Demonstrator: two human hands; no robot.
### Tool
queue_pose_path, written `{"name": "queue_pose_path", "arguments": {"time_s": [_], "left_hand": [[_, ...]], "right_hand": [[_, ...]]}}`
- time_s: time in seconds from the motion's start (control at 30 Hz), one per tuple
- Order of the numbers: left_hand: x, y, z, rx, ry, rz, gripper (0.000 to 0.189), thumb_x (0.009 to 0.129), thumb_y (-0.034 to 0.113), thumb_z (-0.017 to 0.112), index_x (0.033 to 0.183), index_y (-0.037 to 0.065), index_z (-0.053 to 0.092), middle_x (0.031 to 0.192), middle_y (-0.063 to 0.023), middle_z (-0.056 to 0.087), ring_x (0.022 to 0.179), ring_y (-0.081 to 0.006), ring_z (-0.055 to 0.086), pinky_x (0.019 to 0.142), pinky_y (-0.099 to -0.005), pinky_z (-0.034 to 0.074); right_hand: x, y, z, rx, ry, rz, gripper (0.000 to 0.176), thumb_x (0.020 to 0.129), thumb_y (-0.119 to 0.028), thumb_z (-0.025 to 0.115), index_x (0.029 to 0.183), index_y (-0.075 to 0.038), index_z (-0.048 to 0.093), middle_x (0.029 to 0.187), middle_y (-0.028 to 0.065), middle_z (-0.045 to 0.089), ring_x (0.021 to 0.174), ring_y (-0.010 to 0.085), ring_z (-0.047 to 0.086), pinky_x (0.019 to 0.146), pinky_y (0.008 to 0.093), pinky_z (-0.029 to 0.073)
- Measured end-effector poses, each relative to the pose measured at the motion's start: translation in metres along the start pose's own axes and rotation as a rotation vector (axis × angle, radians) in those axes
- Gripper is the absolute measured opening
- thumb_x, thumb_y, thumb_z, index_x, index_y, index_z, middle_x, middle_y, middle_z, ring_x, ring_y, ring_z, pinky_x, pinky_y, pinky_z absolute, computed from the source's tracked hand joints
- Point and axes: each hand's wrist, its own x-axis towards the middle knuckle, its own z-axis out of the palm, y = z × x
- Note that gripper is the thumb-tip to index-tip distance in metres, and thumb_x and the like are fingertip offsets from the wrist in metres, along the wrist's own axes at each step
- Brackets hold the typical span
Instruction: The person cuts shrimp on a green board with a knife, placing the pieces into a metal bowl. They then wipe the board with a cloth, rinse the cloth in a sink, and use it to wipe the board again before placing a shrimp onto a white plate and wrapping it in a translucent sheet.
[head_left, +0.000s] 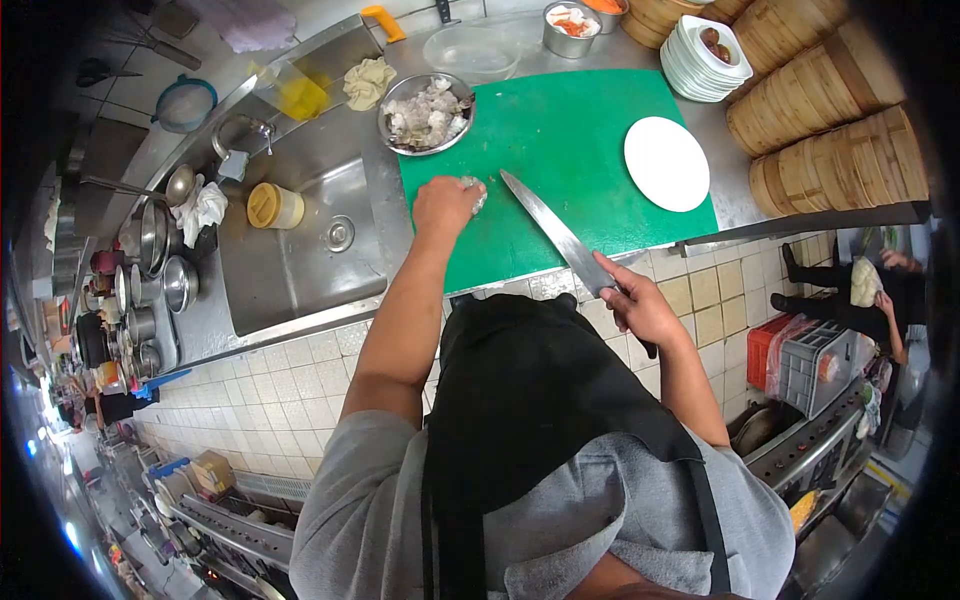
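Observation:
My left hand (447, 207) is closed on a small pale, translucent piece of food (478, 196) at the left side of the green cutting board (560, 130). My right hand (640, 305) grips the dark handle of a long knife (550, 226). The blade slants up and to the left over the board, its tip a little right of my left hand. Just above my left hand, a steel bowl (386, 118) of greyish-white raw pieces (432, 113) stands at the board's upper left corner. A white oval plate (667, 165) lies on the board's right part.
A steel sink (300, 265) with a yellow-lidded tub (275, 207) is on the left. Stacked white dishes (700, 75) and bamboo steamers (835, 175) stand at the right. A clear container (472, 52) sits behind the board. Another person (850, 285) is at far right.

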Motion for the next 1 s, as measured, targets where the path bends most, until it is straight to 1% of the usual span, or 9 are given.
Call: {"name": "queue_pose_path", "arguments": {"time_s": [0.07, 0.13, 0.27, 0.33, 0.47, 0.53, 0.77, 0.83, 1.0], "left_hand": [[0.007, 0.005, -0.002, 0.018, -0.023, -0.032, 0.042, 0.075, 0.045, 0.081, 0.087, 0.006, 0.076, 0.091, -0.0139, 0.075, 0.087, -0.0338, 0.071, 0.079, -0.0427, 0.054], [0.018, 0.002, 0.002, 0.054, -0.034, 0.078, 0.038, 0.075, 0.041, 0.082, 0.091, 0.007, 0.078, 0.09, -0.0133, 0.075, 0.085, -0.0315, 0.072, 0.079, -0.0404, 0.055], [0.037, -0.006, 0.007, 0.002, -0.105, 0.157, 0.033, 0.073, 0.035, 0.085, 0.091, 0.007, 0.078, 0.089, -0.0132, 0.075, 0.08, -0.029, 0.072, 0.078, -0.0375, 0.056], [0.041, -0.009, 0.008, -0.066, -0.117, 0.187, 0.026, 0.074, 0.027, 0.085, 0.092, 0.008, 0.079, 0.089, -0.013, 0.076, 0.076, -0.0269, 0.072, 0.075, -0.0359, 0.056], [0.044, -0.006, 0.002, -0.027, -0.182, 0.228, 0.027, 0.076, 0.025, 0.084, 0.096, 0.009, 0.079, 0.089, -0.0126, 0.075, 0.078, -0.0254, 0.072, 0.075, -0.036, 0.055], [0.045, -0.004, 0.0, 0.031, -0.171, 0.32, 0.03, 0.076, 0.025, 0.084, 0.101, 0.009, 0.078, 0.091, -0.0123, 0.076, 0.08, -0.0237, 0.072, 0.076, -0.036, 0.055], [0.046, 0.001, -0.006, 0.047, -0.228, 0.287, 0.035, 0.077, 0.025, 0.084, 0.108, 0.009, 0.077, 0.096, -0.0128, 0.076, 0.081, -0.024, 0.072, 0.077, -0.0359, 0.056], [0.047, 0.0, -0.007, 0.068, -0.219, 0.343, 0.035, 0.078, 0.023, 0.084, 0.109, 0.007, 0.076, 0.094, -0.0125, 0.076, 0.078, -0.0224, 0.071, 0.074, -0.0354, 0.057], [0.047, 0.002, -0.008, 0.031, -0.255, 0.302, 0.034, 0.079, 0.023, 0.083, 0.107, 0.006, 0.076, 0.093, -0.0118, 0.076, 0.073, -0.021, 0.071, 0.068, -0.0347, 0.057]], "right_hand": [[0.005, 0.002, 0.0, 0.016, -0.012, 0.01, 0.059, 0.098, -0.002, 0.058, 0.15, -0.026, 0.047, 0.077, -0.0014, 0.051, 0.055, 0.0075, 0.044, 0.05, 0.0256, 0.043], [0.01, 0.008, 0.001, 0.036, -0.019, 0.022, 0.059, 0.098, -0.002, 0.057, 0.151, -0.026, 0.047, 0.076, -0.0008, 0.051, 0.054, 0.0076, 0.044, 0.05, 0.0256, 0.044], [0.019, 0.012, 0.001, 0.072, -0.07, 0.0, 0.06, 0.099, 0.0, 0.052, 0.154, -0.023, 0.041, 0.077, 0.0008, 0.05, 0.052, 0.0082, 0.046, 0.048, 0.0257, 0.044], [0.022, 0.014, 0.001, 0.074, -0.1, -0.012, 0.06, 0.1, -0.001, 0.052, 0.154, -0.024, 0.041, 0.077, 0.0012, 0.05, 0.052, 0.0084, 0.046, 0.048, 0.0257, 0.044], [0.028, 0.016, 0.001, 0.062, -0.1, -0.03, 0.059, 0.1, -0.003, 0.052, 0.154, -0.025, 0.041, 0.077, 0.0008, 0.05, 0.052, 0.0086, 0.046, 0.048, 0.0259, 0.044], [0.032, 0.019, 0.0, 0.034, -0.069, -0.027, 0.058, 0.099, -0.004, 0.055, 0.151, -0.027, 0.045, 0.072, 0.0008, 0.05, 0.054, 0.0089, 0.045, 0.051, 0.0267, 0.044], [0.036, 0.014, -0.008, -0.023, -0.08, -0.028, 0.06, 0.098, -0.004, 0.057, 0.151, -0.031, 0.046, 0.074, 0.001, 0.051, 0.054, 0.009, 0.043, 0.052, 0.0271, 0.044], [0.04, 0.015, -0.01, -0.071, -0.065, -0.075, 0.059, 0.1, -0.002, 0.054, 0.152, -0.029, 0.044, 0.073, -0.0016, 0.048, 0.054, 0.0076, 0.04, 0.049, 0.0253, 0.041], [0.038, 0.007, -0.014, -0.102, -0.064, -0.06, 0.06, 0.1, -0.002, 0.054, 0.152, -0.029, 0.044, 0.071, -0.0019, 0.048, 0.053, 0.0073, 0.039, 0.049, 0.0249, 0.04]]}}
